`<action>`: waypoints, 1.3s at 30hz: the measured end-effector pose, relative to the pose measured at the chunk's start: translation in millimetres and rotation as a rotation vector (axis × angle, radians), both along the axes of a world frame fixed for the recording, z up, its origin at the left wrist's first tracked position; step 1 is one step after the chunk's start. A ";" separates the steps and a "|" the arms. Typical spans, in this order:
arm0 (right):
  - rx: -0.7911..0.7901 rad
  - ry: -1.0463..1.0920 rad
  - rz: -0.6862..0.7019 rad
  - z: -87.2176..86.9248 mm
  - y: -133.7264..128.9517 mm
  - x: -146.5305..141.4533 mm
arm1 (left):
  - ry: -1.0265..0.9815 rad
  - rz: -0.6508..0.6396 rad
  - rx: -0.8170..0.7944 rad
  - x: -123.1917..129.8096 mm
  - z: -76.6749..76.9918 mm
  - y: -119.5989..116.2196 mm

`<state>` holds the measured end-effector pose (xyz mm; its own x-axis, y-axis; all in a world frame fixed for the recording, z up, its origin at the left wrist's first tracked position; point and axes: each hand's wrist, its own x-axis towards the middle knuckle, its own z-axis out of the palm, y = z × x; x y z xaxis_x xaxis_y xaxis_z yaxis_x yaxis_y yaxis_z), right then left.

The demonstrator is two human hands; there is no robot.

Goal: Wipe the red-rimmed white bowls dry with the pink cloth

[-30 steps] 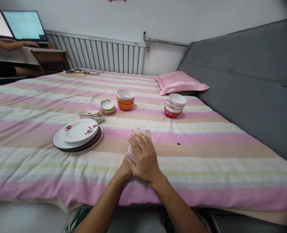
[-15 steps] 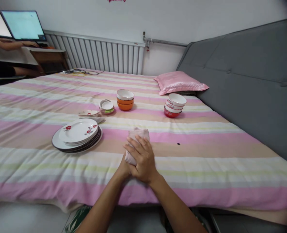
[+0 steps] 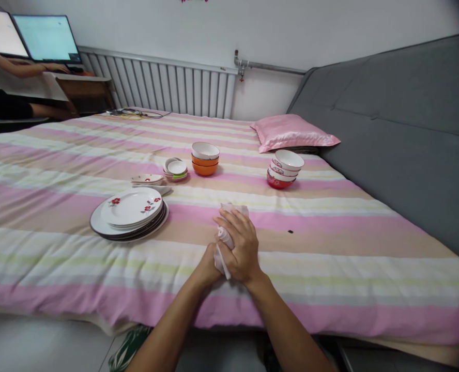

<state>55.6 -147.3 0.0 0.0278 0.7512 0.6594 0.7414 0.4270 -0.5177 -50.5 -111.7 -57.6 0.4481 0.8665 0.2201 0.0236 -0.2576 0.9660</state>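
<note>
At the near middle of the bed, my right hand (image 3: 242,248) is closed over a pale pink cloth (image 3: 226,237), which is bunched and folded. Under it, my left hand (image 3: 210,266) is pressed against the same cloth, its fingers mostly hidden by the cloth and my right hand. One loose flap of cloth hangs down between the thumbs and another edge sticks out past my right fingers. To the left lies a stack of white plates (image 3: 132,206) with red flowers and dark rims, close to my hands but apart from them.
Beyond the plates are small oval dishes (image 3: 147,179) and little round dishes (image 3: 176,168). Orange bowls (image 3: 205,165) and red-and-white bowls (image 3: 284,170) stand stacked. A small black piece (image 3: 290,231) lies on the striped bedspread (image 3: 330,279). Farther off are a pink pillow (image 3: 291,132) and cables (image 3: 136,112).
The cloth has been turned and crumpled between my hands, and a flap now hangs down by my thumbs. Both hands have shifted slightly right. The view has shifted a little; the dishes stay put.
</note>
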 end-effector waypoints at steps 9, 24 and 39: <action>-0.066 0.153 0.067 8.8 3.9 17.7 | 0.084 -0.175 0.007 -3.8 11.6 -6.9; -0.268 0.663 0.280 4.5 11.8 44.5 | 0.226 -0.364 0.127 -4.5 25.7 -13.4; -0.587 1.170 0.491 -14.7 27.4 63.6 | 0.192 -0.475 0.249 -4.3 25.0 -8.4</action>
